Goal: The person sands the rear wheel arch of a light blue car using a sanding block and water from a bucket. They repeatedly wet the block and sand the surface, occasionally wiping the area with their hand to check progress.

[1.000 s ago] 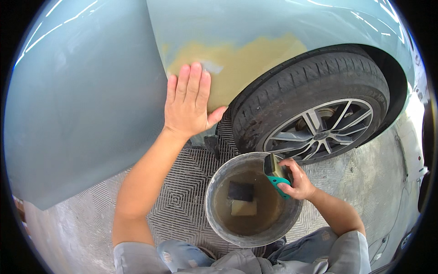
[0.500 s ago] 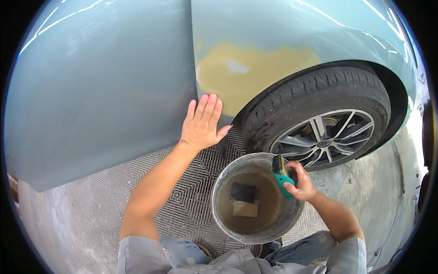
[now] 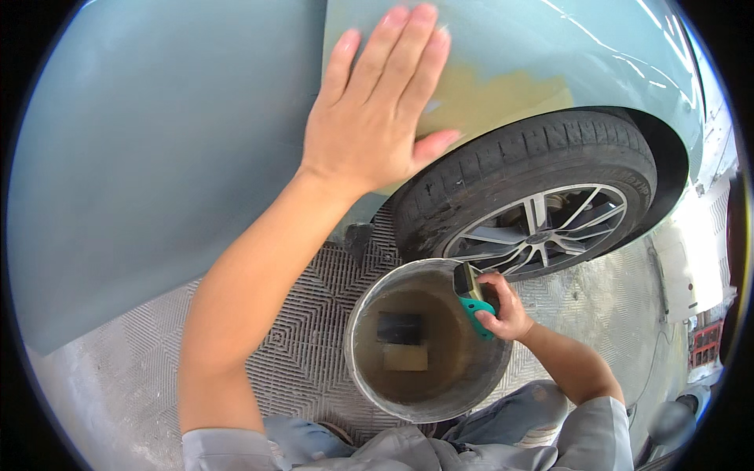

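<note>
My left hand [image 3: 377, 106] is raised over the pale blue-green car fender [image 3: 518, 43], fingers stretched and slightly apart. It covers much of a yellow-tan filler patch [image 3: 503, 98]; whether the palm touches the panel, I cannot tell. My right hand [image 3: 505, 312] grips a teal-handled sanding block [image 3: 473, 304] with a dark and tan upper part. That block is at the right rim of a round grey bucket [image 3: 363, 375]. Inside the bucket, in murky brown water, are a dark rectangular piece [image 3: 400, 327] and a tan one [image 3: 406, 358].
A black tyre [image 3: 534, 149] with a spoked wheel [image 3: 542, 235] stands just beyond the bucket. To the left spans a large blue-grey door panel [image 3: 173, 141], its edge beside the fender. Ribbed grey floor tiles [image 3: 306, 353] lie below. A red rack-like object [image 3: 704, 345] is far right.
My left hand has moved up from the patch's lower left edge, over the filler, and looks larger. My right hand still holds the sanding block at the bucket. The view has shifted slightly.
</note>
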The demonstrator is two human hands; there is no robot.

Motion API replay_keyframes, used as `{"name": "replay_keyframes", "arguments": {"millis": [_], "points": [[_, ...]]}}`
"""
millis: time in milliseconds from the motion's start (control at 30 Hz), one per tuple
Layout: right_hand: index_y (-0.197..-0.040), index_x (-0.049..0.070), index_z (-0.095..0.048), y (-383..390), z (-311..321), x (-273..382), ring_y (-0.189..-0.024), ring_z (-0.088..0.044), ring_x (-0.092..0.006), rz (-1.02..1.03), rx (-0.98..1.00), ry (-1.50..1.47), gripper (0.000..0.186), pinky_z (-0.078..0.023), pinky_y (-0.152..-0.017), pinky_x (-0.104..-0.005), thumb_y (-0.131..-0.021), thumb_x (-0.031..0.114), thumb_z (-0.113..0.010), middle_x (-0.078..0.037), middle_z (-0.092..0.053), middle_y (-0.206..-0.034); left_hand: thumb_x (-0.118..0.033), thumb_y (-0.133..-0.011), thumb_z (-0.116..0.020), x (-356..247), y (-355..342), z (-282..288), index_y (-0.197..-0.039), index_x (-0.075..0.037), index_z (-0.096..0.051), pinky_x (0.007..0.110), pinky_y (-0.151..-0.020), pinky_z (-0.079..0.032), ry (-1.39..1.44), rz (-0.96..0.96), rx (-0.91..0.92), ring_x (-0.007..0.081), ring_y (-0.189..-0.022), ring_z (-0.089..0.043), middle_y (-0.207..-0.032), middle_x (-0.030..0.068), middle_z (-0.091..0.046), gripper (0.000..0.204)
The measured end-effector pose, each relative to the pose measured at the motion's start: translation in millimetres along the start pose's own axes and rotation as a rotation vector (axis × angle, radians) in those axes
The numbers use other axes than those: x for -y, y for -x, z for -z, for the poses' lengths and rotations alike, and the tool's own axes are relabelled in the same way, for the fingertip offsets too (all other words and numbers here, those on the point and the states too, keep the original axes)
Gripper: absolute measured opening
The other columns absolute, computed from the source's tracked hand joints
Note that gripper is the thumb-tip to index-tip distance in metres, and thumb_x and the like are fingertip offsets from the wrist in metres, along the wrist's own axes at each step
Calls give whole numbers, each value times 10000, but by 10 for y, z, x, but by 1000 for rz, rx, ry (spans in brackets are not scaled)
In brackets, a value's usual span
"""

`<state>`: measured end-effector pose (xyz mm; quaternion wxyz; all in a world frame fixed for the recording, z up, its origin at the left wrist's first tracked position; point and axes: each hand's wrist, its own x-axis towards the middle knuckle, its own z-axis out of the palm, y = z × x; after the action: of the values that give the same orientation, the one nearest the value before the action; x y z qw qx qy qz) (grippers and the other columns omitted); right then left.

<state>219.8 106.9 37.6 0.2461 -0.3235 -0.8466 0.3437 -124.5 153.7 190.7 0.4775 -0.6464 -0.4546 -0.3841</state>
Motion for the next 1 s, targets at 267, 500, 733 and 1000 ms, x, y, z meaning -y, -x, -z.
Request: {"name": "replay_keyframes", "arguments": {"millis": [267,500,733,1000], "points": [[-1221,-2,-474,17,8,-21,-979,-559,-331,-38,29,30,575,-460,-867,-379,-777,281,-704,-185,-538,-1101,-566,-872,-495,-3,894,-137,-1475,-41,-313,479,-1167,-152,33,7,37,294,-1446,-240,-1553,129,-283,820],[-1216,-8,-475,9,14,20,-975,-563,-347,-7,29,94,567,-461,-866,-379,-772,269,-691,-196,-543,-1102,-542,-849,-556,-30,1261,-198,-1504,-86,-262,465,-1183,-136,82,40,123,245,-1469,-179,-1583,79,-224,851],[-1203,-10,-484,-18,-9,54,-960,-570,-352,-58,35,163,563,-465,-860,-384,-761,272,-689,-194,-552,-1075,-537,-846,-568,-31,1624,-134,-1505,-94,-258,452,-1189,-127,89,-1,219,224,-1474,-149,-1593,64,-182,853],[-1225,15,-472,-57,-41,136,-988,-573,-380,-3,59,298,573,-470,-865,-393,-762,275,-685,-206,-559,-1092,-506,-808,-624,-75,1077,222,-1459,-16,-327,500,-1159,-150,134,30,231,293,-1444,-240,-1551,142,-277,866]]}}
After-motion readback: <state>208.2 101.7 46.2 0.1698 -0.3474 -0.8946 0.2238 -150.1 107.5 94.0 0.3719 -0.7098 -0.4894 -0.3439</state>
